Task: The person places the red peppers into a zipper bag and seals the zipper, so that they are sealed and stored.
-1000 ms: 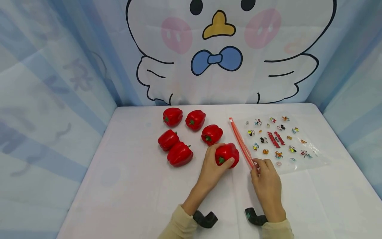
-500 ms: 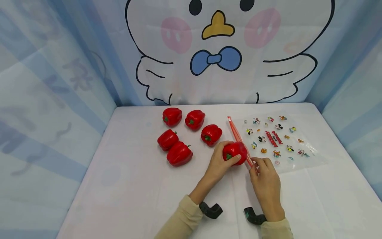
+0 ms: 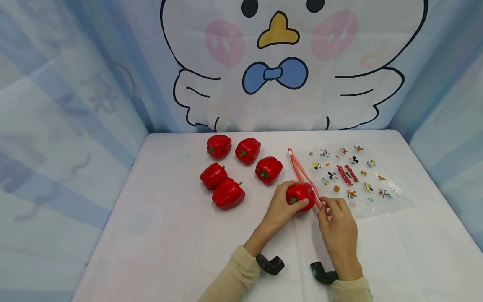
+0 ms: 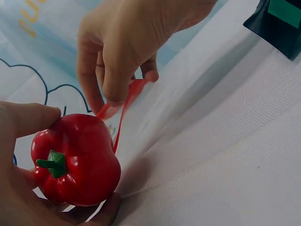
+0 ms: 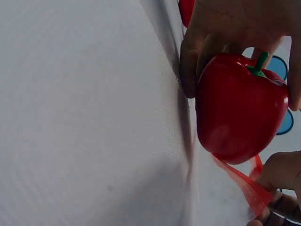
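Observation:
My left hand [image 3: 280, 206] grips a red bell pepper [image 3: 300, 195] with a green stem, thumb on the near side and fingers round the back. The pepper sits right at the red-edged mouth [image 3: 296, 164] of a clear plastic bag [image 3: 349, 175] printed with small cartoon figures. At the near end of that mouth, my right hand [image 3: 338, 226] pinches the red edge between thumb and fingers. In the left wrist view the red strip [image 4: 123, 106] stands parted into two sides behind the pepper. The right wrist view shows the pepper [image 5: 242, 110] close over the strip [image 5: 244, 183].
Several more red bell peppers lie left of the bag, among them one nearby [image 3: 268, 170] and a touching pair [image 3: 228, 194]. A white cloth covers the table [image 3: 158, 235]. Behind it hangs a curtain [image 3: 271, 109] with a cartoon print.
My left hand has carried the bell pepper rightward from beside the bag to its mouth. The red edges, close together before, now stand apart. My right hand stays nearly in place.

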A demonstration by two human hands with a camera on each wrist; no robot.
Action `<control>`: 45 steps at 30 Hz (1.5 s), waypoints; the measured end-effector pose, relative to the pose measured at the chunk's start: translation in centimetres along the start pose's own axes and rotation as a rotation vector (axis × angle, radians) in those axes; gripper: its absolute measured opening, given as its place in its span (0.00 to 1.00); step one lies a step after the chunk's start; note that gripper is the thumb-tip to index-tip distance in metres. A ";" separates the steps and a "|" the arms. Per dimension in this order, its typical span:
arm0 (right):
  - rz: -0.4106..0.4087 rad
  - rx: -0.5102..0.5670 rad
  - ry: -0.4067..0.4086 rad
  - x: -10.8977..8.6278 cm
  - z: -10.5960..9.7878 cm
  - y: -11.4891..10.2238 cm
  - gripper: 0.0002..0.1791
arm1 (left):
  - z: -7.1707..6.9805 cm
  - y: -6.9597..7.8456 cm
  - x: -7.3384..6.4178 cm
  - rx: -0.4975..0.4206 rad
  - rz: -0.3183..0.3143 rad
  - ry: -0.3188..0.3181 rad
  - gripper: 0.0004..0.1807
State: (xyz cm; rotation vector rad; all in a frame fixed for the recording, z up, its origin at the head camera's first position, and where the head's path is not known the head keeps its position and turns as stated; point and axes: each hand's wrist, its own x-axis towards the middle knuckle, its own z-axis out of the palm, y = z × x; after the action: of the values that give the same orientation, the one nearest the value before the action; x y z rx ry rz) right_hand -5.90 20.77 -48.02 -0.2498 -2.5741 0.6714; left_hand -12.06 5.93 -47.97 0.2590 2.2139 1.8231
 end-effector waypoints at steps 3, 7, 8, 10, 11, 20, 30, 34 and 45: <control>0.002 -0.002 -0.001 0.1 -0.1 -0.1 0.16 | -0.1 -0.1 0.2 0.031 0.021 -0.023 0.33; -0.001 -0.005 0.007 0.1 -0.2 -0.2 0.16 | -0.1 -0.3 0.4 0.080 0.061 -0.078 0.33; -0.002 -0.006 0.011 0.1 -0.2 -0.2 0.16 | -0.2 -0.3 0.4 0.091 0.073 -0.092 0.34; -0.006 -0.005 0.022 0.2 -0.2 -0.2 0.16 | -0.3 -0.4 0.5 0.106 0.099 -0.116 0.34; -0.008 -0.003 0.028 0.2 -0.2 -0.2 0.16 | -0.4 -0.5 0.6 0.111 0.111 -0.125 0.34; 0.007 0.023 0.028 0.2 -0.4 -0.2 0.16 | -1.1 -0.4 1.7 0.133 0.172 -0.132 0.42; 0.039 0.033 0.008 0.2 -0.4 -0.2 0.16 | -0.5 -0.2 3.5 0.161 0.234 -0.095 0.46; 0.035 0.043 0.014 0.1 -0.3 -0.2 0.15 | -0.2 -0.4 4.4 0.184 0.259 -0.087 0.46; 0.012 0.055 0.036 0.0 0.1 0.1 0.14 | 0.2 -1.2 5.7 0.196 0.216 -0.048 0.49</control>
State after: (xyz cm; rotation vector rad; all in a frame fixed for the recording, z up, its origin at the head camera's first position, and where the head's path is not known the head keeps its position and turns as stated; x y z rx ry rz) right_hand -5.93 20.81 -48.15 -0.2578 -2.5176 0.7342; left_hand -17.39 7.58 -49.64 0.5953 2.4132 1.6781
